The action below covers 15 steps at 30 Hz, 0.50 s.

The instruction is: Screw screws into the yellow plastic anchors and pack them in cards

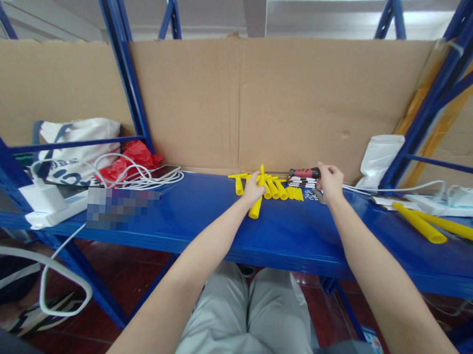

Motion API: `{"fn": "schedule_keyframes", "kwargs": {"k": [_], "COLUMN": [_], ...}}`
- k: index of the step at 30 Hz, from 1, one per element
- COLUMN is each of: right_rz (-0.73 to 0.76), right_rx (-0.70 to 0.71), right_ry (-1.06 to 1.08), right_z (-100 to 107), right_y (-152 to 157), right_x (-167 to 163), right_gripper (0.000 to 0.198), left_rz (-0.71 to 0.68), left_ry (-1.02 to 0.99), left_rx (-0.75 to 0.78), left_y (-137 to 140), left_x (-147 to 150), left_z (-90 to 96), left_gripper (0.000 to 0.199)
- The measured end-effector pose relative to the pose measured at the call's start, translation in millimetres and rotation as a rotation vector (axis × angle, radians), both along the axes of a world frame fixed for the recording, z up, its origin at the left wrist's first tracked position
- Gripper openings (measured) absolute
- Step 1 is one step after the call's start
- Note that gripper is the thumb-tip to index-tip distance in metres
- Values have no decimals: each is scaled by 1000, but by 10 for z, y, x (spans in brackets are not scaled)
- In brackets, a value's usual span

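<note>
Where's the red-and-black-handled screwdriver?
The screwdriver is in the right hand, right of centre in the head view, pointing left toward the yellow tube in the left hand.

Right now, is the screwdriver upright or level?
Roughly level: the screwdriver runs sideways from the right hand toward the yellow piece in the left hand. I can't tell whether its tip touches that piece.

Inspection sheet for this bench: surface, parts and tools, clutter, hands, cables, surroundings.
Surface: blue shelf, partly covered.
Parts and tools: yellow T-shaped pieces in a row; small yellow pieces beside them; screwdriver.
Clutter: white bag and red plastic bag, left; loose yellow tubes, right.
Hands: left hand grips the nearer yellow piece; right hand holds the screwdriver, shaft toward it.
Cables: white cables, looped at left and trailing at right.
Surroundings: cardboard behind, blue frame posts.
</note>
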State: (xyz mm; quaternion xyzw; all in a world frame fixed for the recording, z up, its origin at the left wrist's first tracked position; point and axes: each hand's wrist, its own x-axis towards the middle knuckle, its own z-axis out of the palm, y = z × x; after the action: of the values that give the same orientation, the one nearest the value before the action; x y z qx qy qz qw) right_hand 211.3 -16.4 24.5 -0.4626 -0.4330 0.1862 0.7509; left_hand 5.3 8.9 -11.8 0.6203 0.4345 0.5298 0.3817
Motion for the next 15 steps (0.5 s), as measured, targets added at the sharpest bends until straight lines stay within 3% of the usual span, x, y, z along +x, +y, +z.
{"fn": "schedule_keyframes", "kwargs": {"k": [3, 15], "right_rz": [50, 92], "right_rx": [-34, -22], "right_ry": [58, 82], "right_z": [32, 59], "right_y": [-37, -57], "right_x": [-26, -41], "right_gripper": [35, 37], "left_rz": [-16, -29], "left_ry": [-15, -31], "left_rx": [-59, -64], "left_y": [-47, -28], "left_x": [2, 0], "left_z": [32, 24], "left_gripper": [74, 77]}}
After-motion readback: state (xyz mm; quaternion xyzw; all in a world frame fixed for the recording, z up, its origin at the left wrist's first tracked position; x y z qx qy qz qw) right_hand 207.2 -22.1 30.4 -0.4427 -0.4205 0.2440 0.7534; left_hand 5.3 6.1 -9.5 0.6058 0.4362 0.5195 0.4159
